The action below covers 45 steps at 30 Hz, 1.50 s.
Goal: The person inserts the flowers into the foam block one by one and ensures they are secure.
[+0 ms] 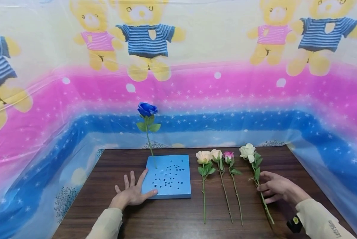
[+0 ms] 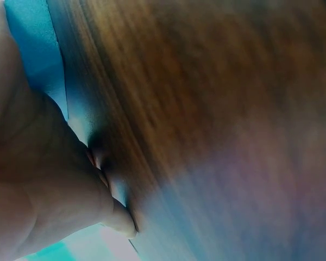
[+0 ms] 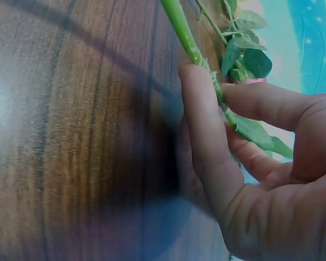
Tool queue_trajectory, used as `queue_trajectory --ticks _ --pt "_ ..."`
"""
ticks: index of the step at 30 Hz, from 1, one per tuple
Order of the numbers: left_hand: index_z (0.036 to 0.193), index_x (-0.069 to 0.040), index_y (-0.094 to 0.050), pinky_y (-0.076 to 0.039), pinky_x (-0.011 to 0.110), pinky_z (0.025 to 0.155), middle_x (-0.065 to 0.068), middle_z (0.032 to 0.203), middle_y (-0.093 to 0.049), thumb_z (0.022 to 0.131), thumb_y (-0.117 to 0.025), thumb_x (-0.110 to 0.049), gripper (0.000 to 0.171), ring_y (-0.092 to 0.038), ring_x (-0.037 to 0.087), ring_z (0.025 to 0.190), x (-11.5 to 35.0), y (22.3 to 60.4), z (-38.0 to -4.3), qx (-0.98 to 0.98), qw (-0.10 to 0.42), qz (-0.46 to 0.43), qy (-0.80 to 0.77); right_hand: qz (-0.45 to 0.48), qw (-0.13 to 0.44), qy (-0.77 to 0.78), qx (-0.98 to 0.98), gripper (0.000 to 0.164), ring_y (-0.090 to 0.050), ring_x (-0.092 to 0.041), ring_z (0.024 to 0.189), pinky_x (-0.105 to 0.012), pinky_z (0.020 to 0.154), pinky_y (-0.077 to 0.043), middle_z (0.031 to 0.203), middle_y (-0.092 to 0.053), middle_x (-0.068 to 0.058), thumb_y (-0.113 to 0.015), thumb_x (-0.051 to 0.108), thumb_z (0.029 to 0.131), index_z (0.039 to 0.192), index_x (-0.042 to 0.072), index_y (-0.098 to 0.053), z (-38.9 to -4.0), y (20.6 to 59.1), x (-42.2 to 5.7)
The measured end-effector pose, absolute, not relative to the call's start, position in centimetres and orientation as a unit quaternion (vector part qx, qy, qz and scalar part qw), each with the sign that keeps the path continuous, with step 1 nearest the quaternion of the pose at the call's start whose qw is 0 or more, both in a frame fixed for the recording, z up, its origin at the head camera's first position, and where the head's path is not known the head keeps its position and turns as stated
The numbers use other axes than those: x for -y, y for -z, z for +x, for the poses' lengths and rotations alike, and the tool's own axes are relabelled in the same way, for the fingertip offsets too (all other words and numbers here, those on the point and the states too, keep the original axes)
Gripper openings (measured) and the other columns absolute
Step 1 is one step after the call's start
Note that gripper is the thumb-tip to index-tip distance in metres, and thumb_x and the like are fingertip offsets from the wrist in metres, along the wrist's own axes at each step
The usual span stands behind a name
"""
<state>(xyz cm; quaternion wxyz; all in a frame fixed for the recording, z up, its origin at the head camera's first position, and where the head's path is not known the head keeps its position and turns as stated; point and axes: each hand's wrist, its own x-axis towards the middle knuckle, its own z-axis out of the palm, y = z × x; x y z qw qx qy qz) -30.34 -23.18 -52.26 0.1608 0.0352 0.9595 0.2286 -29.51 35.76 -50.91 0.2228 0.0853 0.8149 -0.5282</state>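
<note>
A blue artificial rose [image 1: 147,109] stands upright, slightly tilted, in a light blue foam block [image 1: 169,192] dotted with dark holes. My left hand [image 1: 131,193] lies spread at the block's left edge, its thumb over the near corner and its forefinger along the side; in the left wrist view the palm [image 2: 38,168] hides most of the block. My right hand [image 1: 280,188] pinches the stem of a white rose [image 1: 247,152] between thumb and fingers. Close up, the green stem [image 3: 180,27] runs between the thumb and fingertips. The rose's lower end is near or on the table.
Three roses lie side by side between block and right hand: a cream one [image 1: 204,157], a smaller pale one [image 1: 216,155] and a pink one [image 1: 228,156]. A brown wooden table [image 1: 175,219] is under everything. Behind it hangs a bear-printed cloth [image 1: 196,109].
</note>
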Motion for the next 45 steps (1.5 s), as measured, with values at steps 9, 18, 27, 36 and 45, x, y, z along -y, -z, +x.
queue_trajectory --ticks 9,18,27,36,45 --pt "0.181 -0.035 -0.001 0.017 0.090 0.115 0.032 0.181 0.020 0.093 -0.061 -0.090 0.120 0.020 0.059 0.165 23.3 52.4 -30.3 -0.957 0.169 0.037 -0.231 0.036 0.239 0.599 -0.763 0.097 -0.075 -0.037 0.104 -0.058 0.083 -0.067 0.136 -0.070 -0.025 -0.072 0.013 0.109 0.176 0.005 -0.001 -29.4 52.4 -36.8" --pt "0.182 -0.031 -0.003 0.013 0.093 0.114 0.033 0.180 0.020 0.095 -0.063 -0.086 0.119 0.020 0.060 0.164 23.2 52.2 -30.4 -0.958 0.163 0.036 -0.231 -0.013 0.239 0.630 -0.739 0.087 -0.071 -0.037 0.108 -0.060 0.082 -0.068 0.138 -0.062 -0.029 -0.065 0.012 0.113 0.172 0.005 -0.001 -29.7 51.8 -36.9" --pt "0.181 -0.032 0.000 0.012 0.093 0.114 0.033 0.179 0.022 0.095 -0.063 -0.087 0.121 0.021 0.061 0.163 23.3 52.4 -30.6 -0.958 0.167 0.035 -0.230 -0.011 0.232 0.631 -0.740 0.079 -0.071 -0.040 0.111 -0.062 0.083 -0.067 0.142 -0.057 -0.032 -0.066 0.013 0.112 0.167 0.005 -0.010 -30.0 50.9 -37.0" --pt "0.181 -0.031 0.000 0.013 0.093 0.114 0.034 0.179 0.022 0.095 -0.063 -0.087 0.121 0.021 0.061 0.163 23.3 52.1 -30.4 -0.958 0.170 0.033 -0.229 -0.030 0.219 0.635 -0.740 0.079 -0.071 -0.041 0.112 -0.063 0.083 -0.067 0.135 -0.058 -0.029 -0.066 0.011 0.113 0.166 0.011 -0.008 -30.6 49.5 -36.6" --pt "0.181 -0.032 0.000 0.011 0.093 0.115 0.034 0.180 0.020 0.094 -0.062 -0.088 0.121 0.018 0.061 0.164 23.3 52.3 -30.5 -0.959 0.167 0.033 -0.225 -0.071 0.208 0.631 -0.744 0.062 -0.073 -0.042 0.108 -0.065 0.082 -0.066 0.114 -0.069 -0.019 -0.061 0.008 0.115 0.156 0.014 -0.015 -31.8 47.9 -35.5"
